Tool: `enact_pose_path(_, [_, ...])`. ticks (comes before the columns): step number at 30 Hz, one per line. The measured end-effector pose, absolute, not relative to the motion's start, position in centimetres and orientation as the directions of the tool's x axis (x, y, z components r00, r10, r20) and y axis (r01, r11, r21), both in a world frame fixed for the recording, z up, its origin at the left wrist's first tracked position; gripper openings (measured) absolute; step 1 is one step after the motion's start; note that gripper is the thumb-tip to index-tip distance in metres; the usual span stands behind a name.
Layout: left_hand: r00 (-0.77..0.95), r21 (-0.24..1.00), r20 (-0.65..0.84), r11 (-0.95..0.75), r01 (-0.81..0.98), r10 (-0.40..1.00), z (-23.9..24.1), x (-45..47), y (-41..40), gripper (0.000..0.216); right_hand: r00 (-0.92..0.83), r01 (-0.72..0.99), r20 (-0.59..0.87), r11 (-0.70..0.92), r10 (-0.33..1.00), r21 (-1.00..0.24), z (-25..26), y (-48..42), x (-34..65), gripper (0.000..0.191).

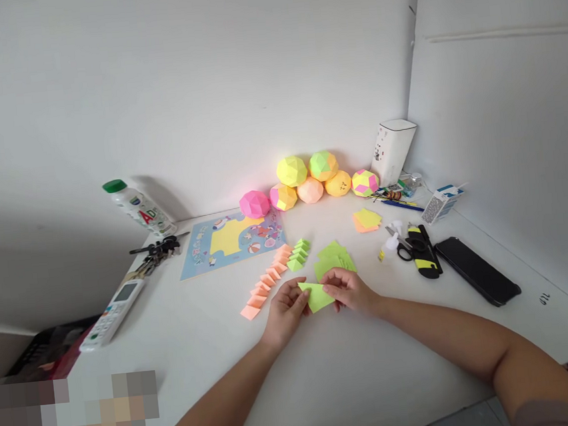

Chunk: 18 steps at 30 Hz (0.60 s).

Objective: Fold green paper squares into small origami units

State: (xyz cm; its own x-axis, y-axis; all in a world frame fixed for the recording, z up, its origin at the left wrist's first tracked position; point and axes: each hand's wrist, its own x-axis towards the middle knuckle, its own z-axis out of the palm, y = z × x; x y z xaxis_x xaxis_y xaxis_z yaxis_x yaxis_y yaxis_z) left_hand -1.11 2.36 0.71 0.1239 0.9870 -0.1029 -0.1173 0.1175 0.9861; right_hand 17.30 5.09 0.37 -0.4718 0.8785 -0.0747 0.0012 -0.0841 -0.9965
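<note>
Between my two hands is a light green paper sheet (317,297), held up above the white desk. My left hand (287,310) pinches its left edge, thumb in front. On the other edge, the thumb and fingers of my right hand (350,291) grip the same sheet. Just beyond my hands lies a loose pile of green paper squares (336,256). To the left of that pile stands a short row of folded green paper pieces (298,254). Beside it runs a longer diagonal row of folded orange paper pieces (266,281).
Several faceted paper balls (310,189) are stacked against the wall. A blue printed board (198,258), remote control (113,313), keys (156,251) and bottle (137,208) sit left. Scissors (405,249), a box cutter (424,253), a phone (476,269) and yellow-orange paper (367,218) lie right.
</note>
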Motion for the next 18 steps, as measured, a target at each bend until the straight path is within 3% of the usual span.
enact_pose_path(9, [0.143,0.987,-0.104,0.120,-0.107,0.984,0.2,-1.3,2.3,0.047,-0.519,0.025,-0.066,-0.062,0.852,-0.998,0.4,5.4,17.4,0.035])
enact_pose_path(18, [0.153,0.997,0.013,-0.001,-0.082,0.988,-0.9,-1.2,2.1,0.044,-0.592,0.018,-0.101,-0.113,0.799,-0.993,0.0,5.2,17.5,0.033])
